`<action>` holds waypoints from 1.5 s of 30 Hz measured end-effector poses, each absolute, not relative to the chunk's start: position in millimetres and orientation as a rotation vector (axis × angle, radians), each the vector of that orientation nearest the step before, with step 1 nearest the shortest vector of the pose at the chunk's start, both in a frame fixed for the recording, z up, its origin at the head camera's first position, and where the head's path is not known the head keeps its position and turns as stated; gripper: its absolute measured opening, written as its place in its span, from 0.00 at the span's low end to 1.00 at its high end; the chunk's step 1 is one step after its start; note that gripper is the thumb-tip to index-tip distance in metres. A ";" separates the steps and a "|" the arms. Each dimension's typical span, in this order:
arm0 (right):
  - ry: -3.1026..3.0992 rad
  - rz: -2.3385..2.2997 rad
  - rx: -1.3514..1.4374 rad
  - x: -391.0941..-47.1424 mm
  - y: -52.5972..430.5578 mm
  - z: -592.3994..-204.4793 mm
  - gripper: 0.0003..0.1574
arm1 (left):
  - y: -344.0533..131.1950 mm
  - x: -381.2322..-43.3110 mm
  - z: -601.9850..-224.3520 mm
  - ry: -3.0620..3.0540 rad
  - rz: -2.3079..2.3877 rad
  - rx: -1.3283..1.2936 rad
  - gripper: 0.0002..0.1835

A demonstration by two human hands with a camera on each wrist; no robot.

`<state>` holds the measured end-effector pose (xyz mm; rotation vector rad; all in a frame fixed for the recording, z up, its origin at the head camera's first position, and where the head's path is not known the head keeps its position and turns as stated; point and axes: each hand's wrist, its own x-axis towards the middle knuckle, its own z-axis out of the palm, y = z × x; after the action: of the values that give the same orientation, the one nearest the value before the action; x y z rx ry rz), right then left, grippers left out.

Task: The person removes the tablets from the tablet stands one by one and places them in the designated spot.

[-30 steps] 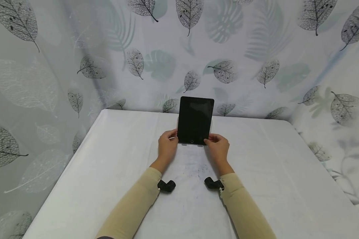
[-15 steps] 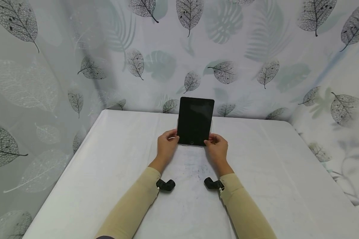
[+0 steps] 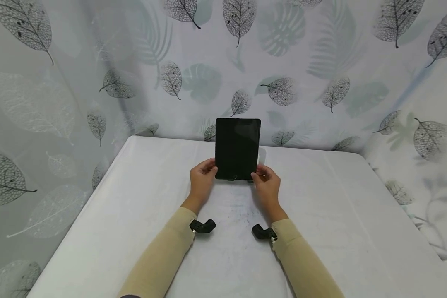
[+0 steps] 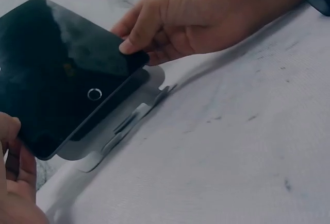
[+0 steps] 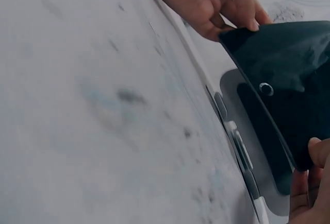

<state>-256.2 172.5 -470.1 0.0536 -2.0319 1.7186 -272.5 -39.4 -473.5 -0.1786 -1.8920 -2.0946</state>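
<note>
A black tablet (image 3: 236,149) with a round home button is held upright at the far middle of the table. My left hand (image 3: 203,179) pinches its lower left corner, thumb on the screen side. At the lower right corner my right hand (image 3: 266,185) pinches it the same way. Behind and below the tablet stands a light grey tablet stand (image 5: 232,82) with small lips along its front. Both wrist views show a gap between the tablet's bottom edge and the stand; the tablet hides most of the stand in the head view.
A white-covered table (image 3: 328,215) lies under both forearms, with faint dark smudges in front of the stand. Leaf-patterned curtains (image 3: 134,82) enclose the back and sides. Each wrist wears a black camera (image 3: 203,226).
Both hands have shifted the tablet a little to the left, and its tilt has straightened. More of the stand now shows at the tablet's right side.
</note>
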 end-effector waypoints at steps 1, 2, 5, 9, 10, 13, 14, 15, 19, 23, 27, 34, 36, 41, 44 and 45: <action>-2.011 1.716 0.086 -254.4 170.2 -468.1 0.20 | -41.1 -271.9 -472.3 -1.876 -2.120 -0.182 0.15; -2.001 1.695 0.118 -251.5 167.4 -464.4 0.20 | -42.5 -271.7 -471.6 -1.861 -2.147 -0.179 0.16; -2.000 1.655 0.186 -242.3 159.7 -453.0 0.21 | -47.3 -271.0 -470.6 -1.820 -2.225 -0.164 0.17; -2.037 1.647 0.250 -233.0 150.9 -444.2 0.23 | -57.6 -272.2 -471.9 -1.747 -2.321 -0.171 0.19; -2.038 1.670 0.270 -234.3 149.4 -446.9 0.24 | -61.2 -272.6 -472.1 -1.726 -2.338 -0.182 0.19; -2.027 1.725 0.332 -239.6 144.8 -456.9 0.27 | -72.3 -275.4 -473.0 -1.662 -2.391 -0.225 0.21; -2.016 1.752 0.345 -242.4 143.6 -461.0 0.28 | -76.0 -276.4 -473.1 -1.649 -2.402 -0.243 0.21; -2.008 1.764 0.355 -245.0 142.6 -465.2 0.29 | -79.4 -276.9 -472.7 -1.637 -2.412 -0.262 0.21; -1.963 1.810 0.428 -248.4 136.8 -472.3 0.32 | -90.8 -277.7 -470.8 -1.550 -2.481 -0.334 0.21; -1.874 1.951 0.611 -245.7 130.1 -473.7 0.40 | -101.1 -275.5 -469.1 -1.422 -2.587 -0.351 0.25; -1.808 2.045 0.698 -243.4 122.7 -475.2 0.44 | -114.0 -272.5 -469.1 -1.422 -2.642 -0.316 0.29; -1.845 2.072 0.678 -239.5 108.5 -475.3 0.45 | -140.7 -270.7 -467.4 -1.502 -2.629 -0.332 0.29; -1.882 2.052 0.673 -238.8 105.1 -474.3 0.45 | -147.3 -271.5 -467.1 -1.532 -2.604 -0.319 0.29; -1.934 2.074 0.686 -240.2 97.4 -473.9 0.44 | -163.0 -273.3 -465.0 -1.569 -2.571 -0.286 0.29; -1.975 2.108 0.681 -242.1 93.8 -475.3 0.43 | -173.0 -274.1 -463.9 -1.652 -2.553 -0.207 0.27; -1.997 2.118 0.670 -242.9 92.8 -475.9 0.43 | -176.5 -274.0 -463.6 -1.697 -2.546 -0.168 0.26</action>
<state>-242.9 92.8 -475.9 0.6704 -1.9973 2.1175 -274.0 -176.5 -463.6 -0.1678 -1.6967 -2.5458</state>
